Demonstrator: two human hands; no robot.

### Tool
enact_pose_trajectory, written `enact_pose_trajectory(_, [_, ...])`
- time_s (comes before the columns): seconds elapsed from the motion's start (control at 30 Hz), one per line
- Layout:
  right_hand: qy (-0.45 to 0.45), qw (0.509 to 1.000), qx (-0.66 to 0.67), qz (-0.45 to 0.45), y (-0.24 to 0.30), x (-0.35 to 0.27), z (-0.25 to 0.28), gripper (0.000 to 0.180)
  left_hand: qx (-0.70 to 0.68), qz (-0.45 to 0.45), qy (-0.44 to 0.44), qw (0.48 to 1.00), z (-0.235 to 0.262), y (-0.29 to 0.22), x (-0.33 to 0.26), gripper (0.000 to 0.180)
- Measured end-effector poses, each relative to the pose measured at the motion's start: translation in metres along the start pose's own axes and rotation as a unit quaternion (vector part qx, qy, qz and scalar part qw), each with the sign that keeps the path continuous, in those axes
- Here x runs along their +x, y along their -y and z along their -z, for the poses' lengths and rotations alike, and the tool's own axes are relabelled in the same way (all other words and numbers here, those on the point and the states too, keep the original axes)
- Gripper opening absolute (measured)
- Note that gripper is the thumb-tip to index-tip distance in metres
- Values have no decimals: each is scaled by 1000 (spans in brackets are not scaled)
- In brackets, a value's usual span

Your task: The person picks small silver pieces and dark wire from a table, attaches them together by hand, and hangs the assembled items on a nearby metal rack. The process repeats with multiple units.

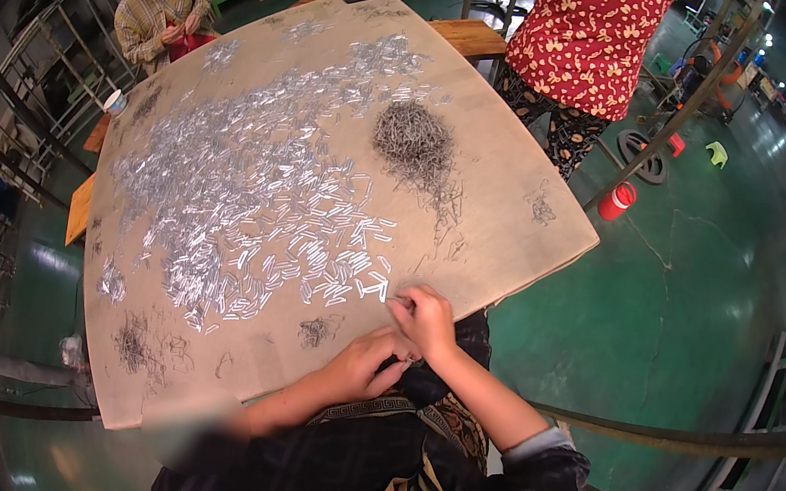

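My left hand (370,363) is at the near edge of the table, its thumb and fingers pinched on something too small to make out. Just beyond it, my right hand (427,321) reaches over the tabletop with fingers curled together; whatever is between them, if anything, is hidden. The right fingertips are close to the nearest of many small, shiny silver strips (286,220), spread loosely over the left and middle of the table. A dark heap of thin, wire-like metal pieces (415,140) lies farther off, trailing toward me. A smaller dark clump (314,332) sits left of my hands.
The brown board tabletop (508,212) ends in a corner at right. Across it stands a person in a red patterned top (587,42); another in a checked shirt (149,15) sits far left. A white cup (115,102) is at the left edge, a red container (617,202) beyond the right corner.
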State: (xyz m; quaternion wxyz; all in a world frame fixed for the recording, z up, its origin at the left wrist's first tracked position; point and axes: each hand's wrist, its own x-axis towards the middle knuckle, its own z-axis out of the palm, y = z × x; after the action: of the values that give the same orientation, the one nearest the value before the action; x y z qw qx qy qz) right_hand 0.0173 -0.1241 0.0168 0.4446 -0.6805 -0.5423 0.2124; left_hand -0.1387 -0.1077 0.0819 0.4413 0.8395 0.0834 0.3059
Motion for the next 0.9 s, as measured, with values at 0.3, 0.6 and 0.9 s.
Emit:
enact_pose_trajectory(0.3, [76,985,-154,-4,-6,31,-37,18,30,-20,-7,999,-4,4,-7,22])
enact_pose_trajectory(0.6, [76,941,-298,137,-3,28,-35,12,17,-22,-12,1000,-8,9,-9,18])
enact_pose_trajectory(0.9, [22,914,-319,249,-20,19,-32,10,35,-8,-3,999,-6,9,-13,18])
